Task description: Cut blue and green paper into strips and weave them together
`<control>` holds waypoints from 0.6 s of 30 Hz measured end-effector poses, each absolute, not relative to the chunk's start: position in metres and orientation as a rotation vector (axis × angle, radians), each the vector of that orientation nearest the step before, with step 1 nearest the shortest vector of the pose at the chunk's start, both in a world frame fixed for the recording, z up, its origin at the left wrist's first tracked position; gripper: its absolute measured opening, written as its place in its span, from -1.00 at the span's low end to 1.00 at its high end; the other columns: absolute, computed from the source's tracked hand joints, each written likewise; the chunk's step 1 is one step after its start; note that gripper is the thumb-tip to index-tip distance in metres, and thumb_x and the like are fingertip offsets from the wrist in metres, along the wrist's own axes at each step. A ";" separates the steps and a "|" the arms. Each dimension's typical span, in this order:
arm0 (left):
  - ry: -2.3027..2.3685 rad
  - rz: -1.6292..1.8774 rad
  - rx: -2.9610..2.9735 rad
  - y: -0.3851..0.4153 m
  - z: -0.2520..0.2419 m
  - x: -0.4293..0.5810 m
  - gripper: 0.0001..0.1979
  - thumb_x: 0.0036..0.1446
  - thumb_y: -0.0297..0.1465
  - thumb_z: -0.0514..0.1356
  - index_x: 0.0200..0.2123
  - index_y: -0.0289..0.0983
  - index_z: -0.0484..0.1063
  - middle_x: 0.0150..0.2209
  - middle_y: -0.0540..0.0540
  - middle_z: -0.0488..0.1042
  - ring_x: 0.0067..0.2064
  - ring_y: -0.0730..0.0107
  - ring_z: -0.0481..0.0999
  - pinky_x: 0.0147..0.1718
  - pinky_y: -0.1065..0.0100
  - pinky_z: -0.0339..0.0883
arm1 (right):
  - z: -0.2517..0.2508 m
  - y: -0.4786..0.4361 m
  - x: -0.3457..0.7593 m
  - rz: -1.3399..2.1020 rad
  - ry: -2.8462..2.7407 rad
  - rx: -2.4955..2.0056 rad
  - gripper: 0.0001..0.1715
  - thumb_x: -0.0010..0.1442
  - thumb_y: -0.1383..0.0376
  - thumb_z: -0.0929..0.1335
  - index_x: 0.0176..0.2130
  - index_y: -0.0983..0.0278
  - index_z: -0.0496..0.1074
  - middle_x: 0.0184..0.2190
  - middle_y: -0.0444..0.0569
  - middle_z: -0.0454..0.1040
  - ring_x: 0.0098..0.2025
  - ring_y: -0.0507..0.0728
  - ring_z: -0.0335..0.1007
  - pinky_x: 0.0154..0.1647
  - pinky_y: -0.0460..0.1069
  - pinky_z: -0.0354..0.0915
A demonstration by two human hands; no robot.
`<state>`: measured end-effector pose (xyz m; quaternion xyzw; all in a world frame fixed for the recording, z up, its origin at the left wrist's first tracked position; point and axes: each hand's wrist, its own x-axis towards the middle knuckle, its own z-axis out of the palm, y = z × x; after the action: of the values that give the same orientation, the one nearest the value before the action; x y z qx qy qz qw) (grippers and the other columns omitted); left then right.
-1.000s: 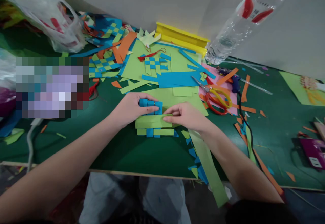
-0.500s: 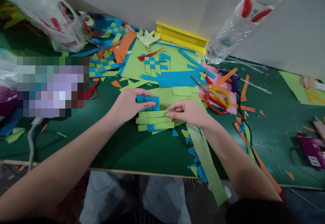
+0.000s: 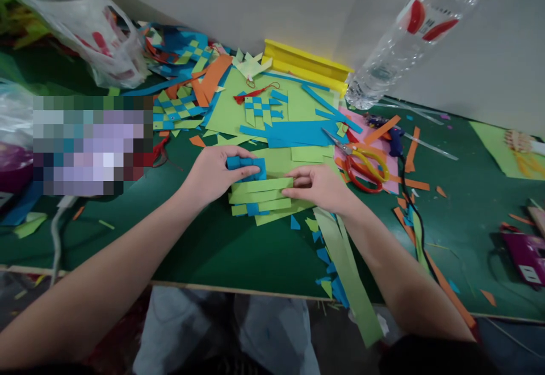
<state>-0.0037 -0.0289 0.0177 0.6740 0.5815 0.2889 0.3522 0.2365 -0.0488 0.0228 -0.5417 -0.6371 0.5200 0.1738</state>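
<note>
Blue paper strips [image 3: 258,169], bent upward, are pinched between the thumb and fingers of my left hand [image 3: 217,172]. Below them lie several light green strips [image 3: 258,196], side by side, with a small blue square [image 3: 252,209] showing at the lower edge. My right hand [image 3: 317,189] pinches the right end of the upper green strips. Under both hands is a light green sheet [image 3: 276,162]. Long pale green strips [image 3: 347,273] run from beside my right wrist over the table's front edge.
Red-and-yellow scissors [image 3: 364,165] lie on pink paper to the right, near a blue glue gun [image 3: 395,139]. Behind are woven paper fish [image 3: 259,108], a yellow tray [image 3: 304,64] and a plastic bottle [image 3: 383,63]. A pixelated patch covers the left.
The blue strips in my left hand have tilted slightly. The upper green strip's right end has risen a little at my right fingers. The whole view has shifted slightly.
</note>
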 end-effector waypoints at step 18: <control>1.600 0.948 1.602 -0.025 0.011 -0.016 -0.64 -0.08 -0.10 0.39 -0.25 -0.18 0.60 -0.18 -0.06 0.61 -0.17 0.18 0.56 -0.14 0.23 0.45 | 0.017 -0.046 0.241 1.569 -1.716 -1.442 -0.41 -0.06 0.11 0.54 -0.04 0.24 0.48 -0.21 0.00 0.63 -0.19 0.13 0.58 -0.13 0.04 0.48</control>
<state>-0.0155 -0.0246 0.0107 0.6144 0.6138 0.3637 0.3368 0.2411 -0.0460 0.0167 -0.5163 -0.6143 0.5617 0.2014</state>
